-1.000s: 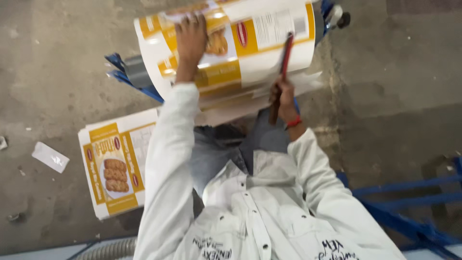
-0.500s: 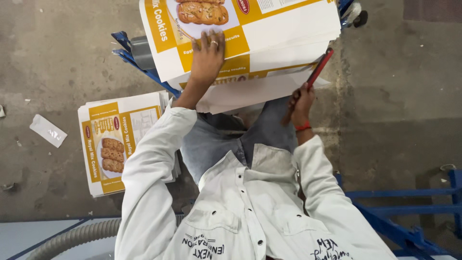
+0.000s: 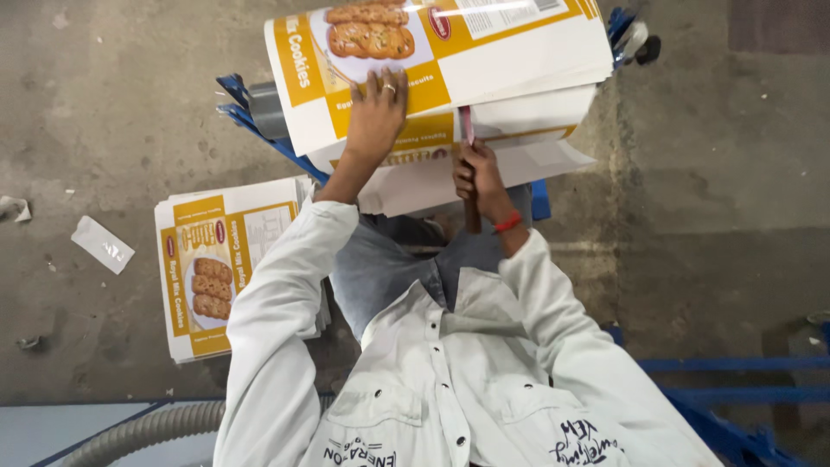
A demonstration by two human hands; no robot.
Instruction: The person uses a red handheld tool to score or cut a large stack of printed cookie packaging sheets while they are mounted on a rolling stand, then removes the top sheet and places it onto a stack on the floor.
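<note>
Our left hand [image 3: 376, 108] lies flat, fingers spread, on the top sheet of the stack of printed carton sheets [image 3: 510, 52] across our lap, a ring showing on one finger; our right hand [image 3: 478, 177] is closed around a thin red tool [image 3: 467, 125], which stands nearly upright with its tip against the lower edges of that stack; the two hands sit apart, the left over the yellow band of the top sheet, the right just below the stack's near edge, with a red band on its wrist. We take the stack as our landmark: it is white and yellow with pictures of cookies, and its sheets curve over a blue frame [image 3: 259, 130] that shows at its left edge; well to the lower left of the stack, a second pile of flat cartons [image 3: 229, 268] rests on the concrete floor [image 3: 709, 199]; further left of that pile lies a small scrap of paper [image 3: 102, 244]; a grey ribbed hose [image 3: 143, 428] lies on the floor, far below the stack.
</note>
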